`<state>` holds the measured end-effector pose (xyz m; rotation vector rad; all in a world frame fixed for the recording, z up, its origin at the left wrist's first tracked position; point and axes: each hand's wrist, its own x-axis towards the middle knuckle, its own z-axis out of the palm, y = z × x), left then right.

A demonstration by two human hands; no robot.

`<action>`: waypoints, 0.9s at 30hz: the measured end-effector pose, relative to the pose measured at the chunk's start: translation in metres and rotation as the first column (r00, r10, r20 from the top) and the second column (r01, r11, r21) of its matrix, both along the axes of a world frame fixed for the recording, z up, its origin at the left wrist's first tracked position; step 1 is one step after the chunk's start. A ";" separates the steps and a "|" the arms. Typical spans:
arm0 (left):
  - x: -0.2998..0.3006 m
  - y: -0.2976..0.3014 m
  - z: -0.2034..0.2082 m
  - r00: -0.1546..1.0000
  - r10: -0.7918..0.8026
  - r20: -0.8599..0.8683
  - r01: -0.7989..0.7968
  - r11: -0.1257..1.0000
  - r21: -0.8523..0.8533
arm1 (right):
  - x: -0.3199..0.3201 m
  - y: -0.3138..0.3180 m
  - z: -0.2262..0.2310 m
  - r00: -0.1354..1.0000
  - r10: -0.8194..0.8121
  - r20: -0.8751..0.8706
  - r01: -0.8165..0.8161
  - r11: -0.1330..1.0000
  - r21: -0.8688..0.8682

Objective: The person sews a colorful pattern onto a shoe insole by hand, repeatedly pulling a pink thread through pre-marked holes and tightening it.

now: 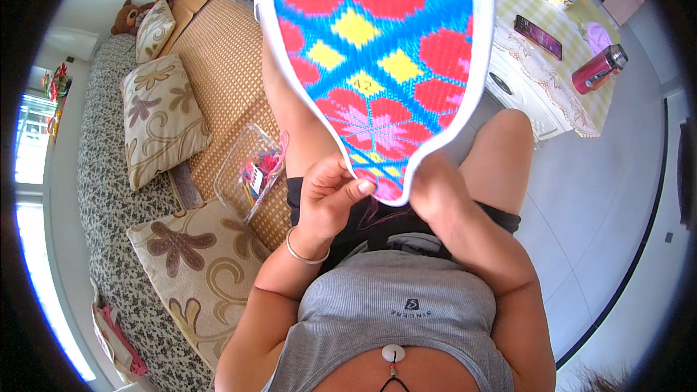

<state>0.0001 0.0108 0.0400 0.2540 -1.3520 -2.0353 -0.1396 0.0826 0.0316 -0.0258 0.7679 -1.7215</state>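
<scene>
An embroidered insole (377,65) with a white bound edge is held up close, over my lap. Its stitching forms red and pink flower shapes, blue crossing bands and yellow diamonds. My left hand (330,192) pinches the narrow lower end at its left edge, with the thumb on the patterned face. At the lower right edge, my right hand (435,189) is partly behind the insole. The fingers of that hand are hidden, so its grip does not show. Thin dark pink thread (372,212) lies against my black shorts below the insole.
A clear plastic box (236,174) with coloured threads sits on the woven seat mat (225,40) at my left, near patterned cushions (163,112). To the right, a cloth-covered table (534,65) bears a phone (538,36) and a red flask (599,70).
</scene>
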 end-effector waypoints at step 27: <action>-0.005 -0.025 -0.015 0.793 -0.189 -0.578 0.584 0.506 0.635 | -0.003 0.016 0.039 0.104 -0.256 -0.961 0.075 0.966 -0.249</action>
